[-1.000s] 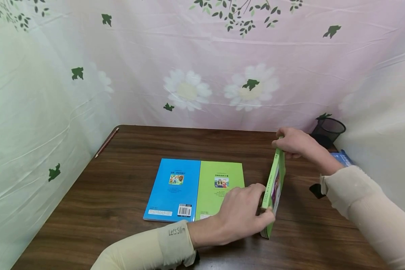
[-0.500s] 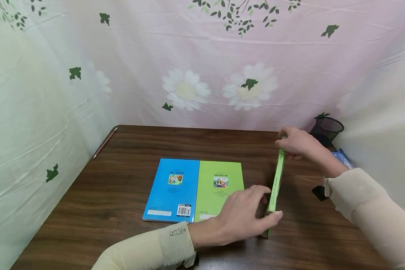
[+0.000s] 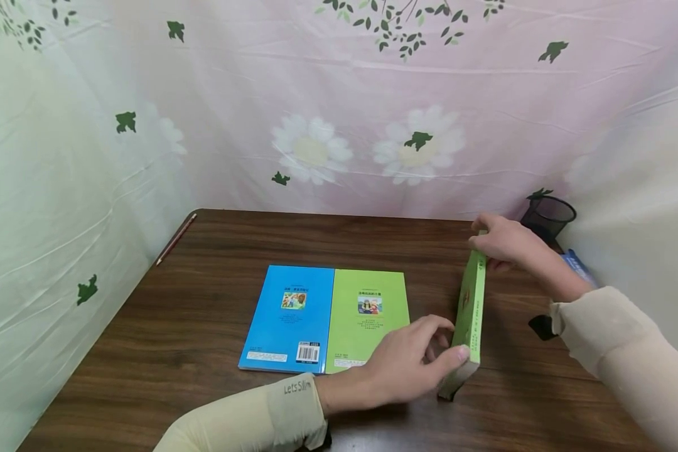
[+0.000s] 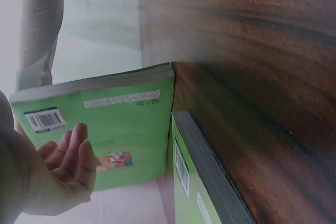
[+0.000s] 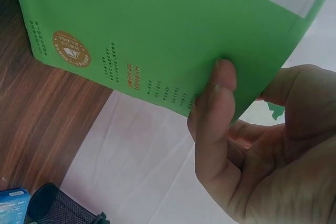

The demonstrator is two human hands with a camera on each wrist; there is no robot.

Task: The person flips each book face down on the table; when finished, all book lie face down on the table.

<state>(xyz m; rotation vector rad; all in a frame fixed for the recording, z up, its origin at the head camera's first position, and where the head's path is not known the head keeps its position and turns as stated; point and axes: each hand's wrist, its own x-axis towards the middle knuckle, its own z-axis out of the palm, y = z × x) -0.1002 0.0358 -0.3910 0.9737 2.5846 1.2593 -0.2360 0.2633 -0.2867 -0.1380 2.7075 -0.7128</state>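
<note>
A thick green book (image 3: 469, 311) stands on its long edge, spine up, its top leaning right. My right hand (image 3: 511, 242) pinches its far upper corner; in the right wrist view, the fingers (image 5: 212, 124) lie against the green front cover. Beside the near end, my left hand (image 3: 398, 361) has loosely bent fingers by the back cover and its thumb at the spine; contact is unclear. The left wrist view shows those fingers (image 4: 73, 156) before the barcoded back cover. Left of it, a blue book (image 3: 288, 320) and a lime-green book (image 3: 367, 301) lie flat, edge to edge.
A pencil (image 3: 176, 240) lies at the far left edge of the wooden table (image 3: 164, 339). A black mesh cup (image 3: 548, 216) stands in the far right corner, with a blue item (image 3: 579, 267) near it. Patterned cloth walls border the table.
The standing book's spine has swung to the right, so its back cover now faces left into view. My right hand has moved slightly right with it; the left hand stays nearly in place.
</note>
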